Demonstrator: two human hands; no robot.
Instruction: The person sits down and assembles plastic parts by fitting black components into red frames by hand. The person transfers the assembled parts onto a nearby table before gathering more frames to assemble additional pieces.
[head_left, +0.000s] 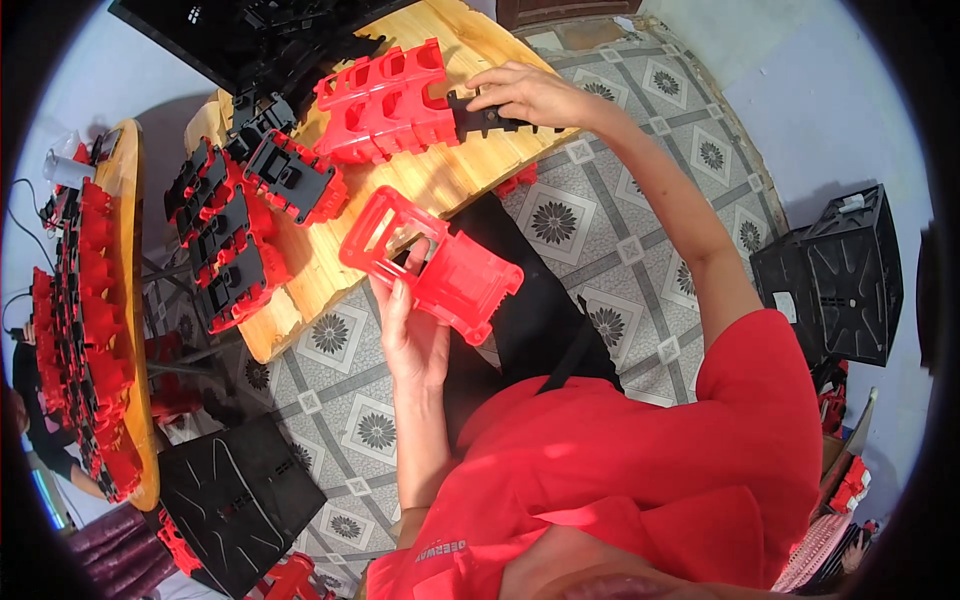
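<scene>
My left hand [412,335] grips a red plastic housing [474,283] with an open window in its upper half; the thumb lies along its edge and a fingertip shows through the window. The housing hangs over my lap, off the table's front edge. At the table's right end, my right hand [532,95] has its fingers bent down onto a black plastic part [482,119], which they partly hide. Beside that part stand several red housings [385,125] in two rows. Left of them lie red housings with black inserts [290,172].
The wooden table [285,318] holds more black-and-red assemblies [225,240] and a black crate [200,40] of black parts at the back. A second table [145,400] at left carries assembled pieces. Black crates [235,495] [850,280] stand on the tiled floor. Another person [45,420] is at far left.
</scene>
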